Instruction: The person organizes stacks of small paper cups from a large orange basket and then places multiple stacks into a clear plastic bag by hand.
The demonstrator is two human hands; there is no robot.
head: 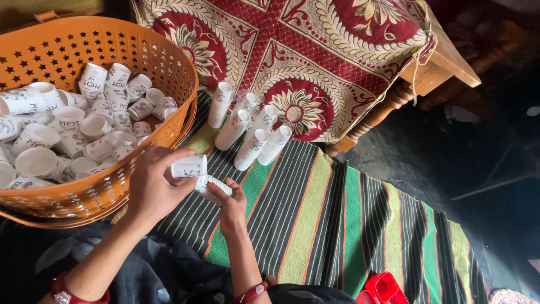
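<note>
My left hand (152, 183) grips a small white paper cup (188, 166) just outside the rim of an orange plastic basket (169, 62). My right hand (230, 208) holds a short stack of white paper cups (212, 187) right beside it, the two nearly touching. The basket at the left is filled with several loose white paper cups (67, 129). Several tall stacks of nested cups (247, 135) lie leaning on the striped mat beyond my hands.
A green, orange and black striped mat (337, 225) covers the floor. A wooden furniture piece draped with a red patterned cloth (304, 50) stands behind. A red plastic object (382, 288) sits at the bottom edge. Dark floor lies to the right.
</note>
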